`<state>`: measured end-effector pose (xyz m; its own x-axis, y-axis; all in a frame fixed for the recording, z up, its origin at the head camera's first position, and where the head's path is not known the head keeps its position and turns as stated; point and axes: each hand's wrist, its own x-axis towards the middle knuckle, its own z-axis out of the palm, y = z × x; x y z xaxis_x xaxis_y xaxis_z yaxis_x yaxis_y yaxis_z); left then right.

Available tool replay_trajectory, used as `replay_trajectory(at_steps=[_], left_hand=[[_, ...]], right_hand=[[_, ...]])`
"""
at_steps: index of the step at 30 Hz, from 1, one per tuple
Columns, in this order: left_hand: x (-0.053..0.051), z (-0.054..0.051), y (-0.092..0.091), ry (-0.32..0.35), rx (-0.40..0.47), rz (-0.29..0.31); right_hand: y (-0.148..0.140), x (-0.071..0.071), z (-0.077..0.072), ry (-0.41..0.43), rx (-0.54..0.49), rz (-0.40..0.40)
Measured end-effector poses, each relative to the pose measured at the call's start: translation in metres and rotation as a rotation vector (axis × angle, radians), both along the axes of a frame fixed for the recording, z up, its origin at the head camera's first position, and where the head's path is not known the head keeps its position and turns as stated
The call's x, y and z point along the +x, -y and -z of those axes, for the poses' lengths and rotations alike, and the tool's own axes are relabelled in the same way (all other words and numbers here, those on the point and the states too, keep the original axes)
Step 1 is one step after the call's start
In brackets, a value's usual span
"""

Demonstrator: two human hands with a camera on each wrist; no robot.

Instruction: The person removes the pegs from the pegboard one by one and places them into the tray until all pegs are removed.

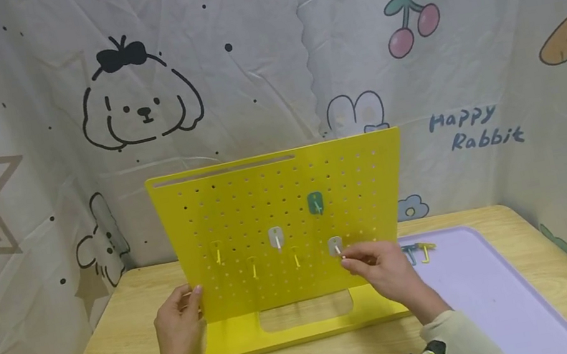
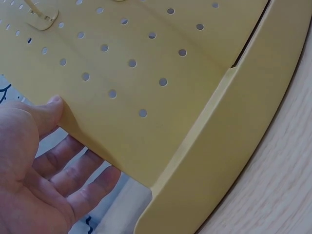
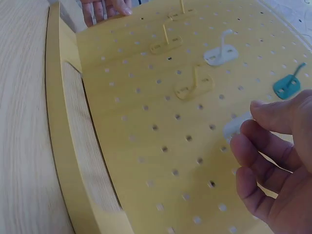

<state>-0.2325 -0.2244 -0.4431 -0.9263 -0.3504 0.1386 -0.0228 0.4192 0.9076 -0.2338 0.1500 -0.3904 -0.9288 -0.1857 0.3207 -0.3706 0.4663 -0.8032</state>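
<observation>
A yellow pegboard [image 1: 255, 207] stands upright on its base. My left hand [image 1: 176, 313] holds its lower left edge; in the left wrist view the thumb [image 2: 54, 108] lies on the front and the fingers reach behind. My right hand [image 1: 385, 270] pinches a white hook [image 1: 335, 245] lying against the board at the lower right. In the right wrist view, fingertips hide most of that white hook [image 3: 237, 126]. Also on the board are another white hook [image 1: 276, 238], a green hook [image 1: 315, 203] and three yellow hooks, one at the left [image 1: 218, 252].
At the right, a lilac tray [image 1: 500, 291] lies on the wooden table [image 1: 109, 353], partly behind my right arm. Blue and yellow hooks [image 1: 423, 250] lie at the tray's far left. A printed curtain [image 1: 253, 68] hangs behind the table and along its sides.
</observation>
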Motion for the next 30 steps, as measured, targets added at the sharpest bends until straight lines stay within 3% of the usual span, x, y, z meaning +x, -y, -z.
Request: replay_trajectory(at_steps=[10,18,24,30], left_hand=[[0.001,0.0,0.0,0.02,0.011,-0.006],[-0.001,0.002,0.0,0.031,0.011,-0.007],[0.0,0.001,0.001,0.042,0.033,-0.003],[0.0,0.001,0.0,0.029,0.021,0.002]], right_hand=[[-0.049,0.012,-0.002,-0.1,0.078,0.084],[-0.082,0.019,-0.003,-0.093,0.107,0.176],[-0.104,0.015,-0.005,-0.113,0.162,0.224],[-0.127,0.006,-0.002,-0.01,0.243,0.282]])
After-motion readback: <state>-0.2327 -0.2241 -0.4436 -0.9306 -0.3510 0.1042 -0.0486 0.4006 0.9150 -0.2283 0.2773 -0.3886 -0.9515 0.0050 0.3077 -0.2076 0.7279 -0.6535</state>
